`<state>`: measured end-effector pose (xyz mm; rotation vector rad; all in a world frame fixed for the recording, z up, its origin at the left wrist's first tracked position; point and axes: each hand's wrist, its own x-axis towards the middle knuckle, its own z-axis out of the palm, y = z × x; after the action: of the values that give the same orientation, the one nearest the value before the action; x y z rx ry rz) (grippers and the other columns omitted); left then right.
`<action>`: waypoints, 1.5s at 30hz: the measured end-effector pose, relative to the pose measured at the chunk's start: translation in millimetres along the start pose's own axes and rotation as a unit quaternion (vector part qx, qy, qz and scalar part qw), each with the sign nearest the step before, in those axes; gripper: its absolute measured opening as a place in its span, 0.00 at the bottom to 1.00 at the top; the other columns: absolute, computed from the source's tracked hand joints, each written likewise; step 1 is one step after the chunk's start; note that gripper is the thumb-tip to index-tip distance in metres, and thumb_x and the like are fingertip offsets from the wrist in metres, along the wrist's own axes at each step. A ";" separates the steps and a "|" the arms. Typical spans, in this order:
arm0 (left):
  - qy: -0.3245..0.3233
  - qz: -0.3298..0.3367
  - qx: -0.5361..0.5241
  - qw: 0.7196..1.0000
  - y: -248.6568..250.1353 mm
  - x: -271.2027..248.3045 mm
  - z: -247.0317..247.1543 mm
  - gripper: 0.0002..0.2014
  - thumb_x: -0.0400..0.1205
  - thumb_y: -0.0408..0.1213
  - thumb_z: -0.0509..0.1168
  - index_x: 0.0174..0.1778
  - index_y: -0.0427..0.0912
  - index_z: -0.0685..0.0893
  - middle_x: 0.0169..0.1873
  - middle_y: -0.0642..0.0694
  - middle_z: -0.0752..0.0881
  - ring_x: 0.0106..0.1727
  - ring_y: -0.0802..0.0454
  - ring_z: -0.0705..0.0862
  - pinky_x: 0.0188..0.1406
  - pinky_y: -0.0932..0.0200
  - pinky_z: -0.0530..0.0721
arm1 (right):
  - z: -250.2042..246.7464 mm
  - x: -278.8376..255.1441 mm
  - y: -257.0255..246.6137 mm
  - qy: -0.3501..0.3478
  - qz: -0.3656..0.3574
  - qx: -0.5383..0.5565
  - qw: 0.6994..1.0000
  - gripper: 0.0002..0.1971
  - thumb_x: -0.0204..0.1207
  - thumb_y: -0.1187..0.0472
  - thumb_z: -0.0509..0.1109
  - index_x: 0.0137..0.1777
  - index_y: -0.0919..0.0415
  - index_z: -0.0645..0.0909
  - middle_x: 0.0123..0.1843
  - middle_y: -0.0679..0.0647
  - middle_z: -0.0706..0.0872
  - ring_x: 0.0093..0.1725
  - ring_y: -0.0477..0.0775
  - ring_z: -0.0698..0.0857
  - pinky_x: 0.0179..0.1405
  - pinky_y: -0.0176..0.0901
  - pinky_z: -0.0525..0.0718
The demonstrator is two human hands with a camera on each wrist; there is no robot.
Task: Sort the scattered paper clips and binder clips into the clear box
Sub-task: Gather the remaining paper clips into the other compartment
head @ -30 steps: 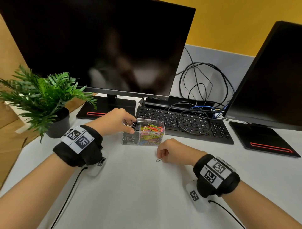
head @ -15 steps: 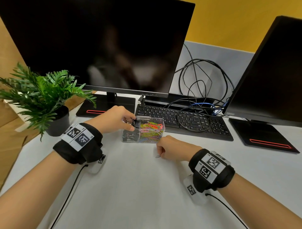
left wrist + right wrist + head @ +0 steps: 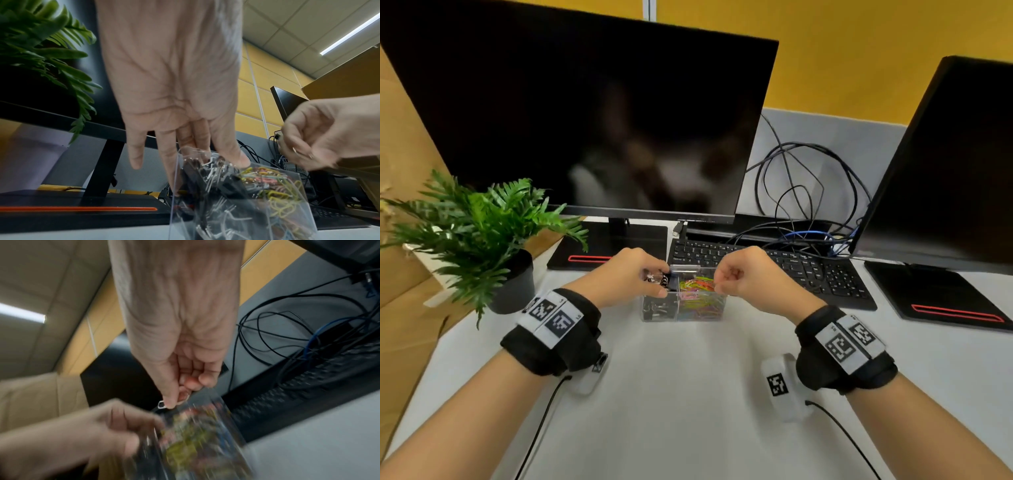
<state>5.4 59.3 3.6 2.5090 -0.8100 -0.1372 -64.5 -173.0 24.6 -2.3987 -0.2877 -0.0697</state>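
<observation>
A clear box (image 3: pixel 698 317) stands on the white desk, with black binder clips (image 3: pixel 657 308) in its left compartment and coloured paper clips (image 3: pixel 700 294) in its right one. My left hand (image 3: pixel 659 282) is at the top of the left compartment, thumb and fingers pinching black binder clips (image 3: pixel 213 168) there. My right hand (image 3: pixel 717 282) hovers over the right compartment, fingers curled, and pinches a small silver paper clip (image 3: pixel 161 404) between thumb and forefinger. The box (image 3: pixel 195 443) is blurred in the right wrist view.
Right behind the box lies a black keyboard (image 3: pixel 808 270) under loose cables (image 3: pixel 801 205). Two dark monitors (image 3: pixel 592 120) stand at the back and right. A potted fern (image 3: pixel 479 236) sits at the left. White desk surface (image 3: pixel 681 394) lies between my forearms.
My right hand has lifted off the desk with the silver paper clip and moved up and forward over the box's right compartment. The left hand stays at the left compartment.
</observation>
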 end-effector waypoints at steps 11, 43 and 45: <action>-0.007 -0.006 0.000 1.000 3.1 0.5 -0.6 0.22 0.75 0.44 0.75 0.66 0.51 0.84 0.50 0.55 0.85 0.48 0.52 0.83 0.49 0.57 0.81 | 5.4 26.7 -6.2 0.010 -0.001 -0.053 0.999 0.06 0.74 0.70 0.71 0.41 0.61 0.89 0.35 0.45 0.85 0.34 0.38 0.80 0.31 0.23 0.76; 0.044 -0.060 -0.047 0.996 -30.4 -13.9 13.9 0.34 0.72 0.45 0.78 0.73 0.56 0.72 0.64 0.56 0.80 0.66 0.57 0.79 0.67 0.51 0.79 | 30.5 12.1 21.9 -0.017 0.052 -0.036 0.998 0.27 0.71 0.61 0.78 0.70 0.52 0.74 0.57 0.48 0.81 0.55 0.49 0.81 0.52 0.36 0.78; 0.064 -0.069 -0.038 0.995 -27.1 -12.1 13.0 0.29 0.75 0.40 0.76 0.71 0.53 0.75 0.62 0.53 0.82 0.64 0.55 0.80 0.66 0.53 0.80 | 33.6 13.4 21.7 -0.006 0.049 -0.028 0.998 0.28 0.71 0.62 0.77 0.70 0.52 0.74 0.58 0.49 0.81 0.56 0.49 0.80 0.54 0.36 0.78</action>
<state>6.5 79.7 -21.6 2.4718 -0.5700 -0.0523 -47.6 -163.9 -13.0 -2.4668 -0.1746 -0.0174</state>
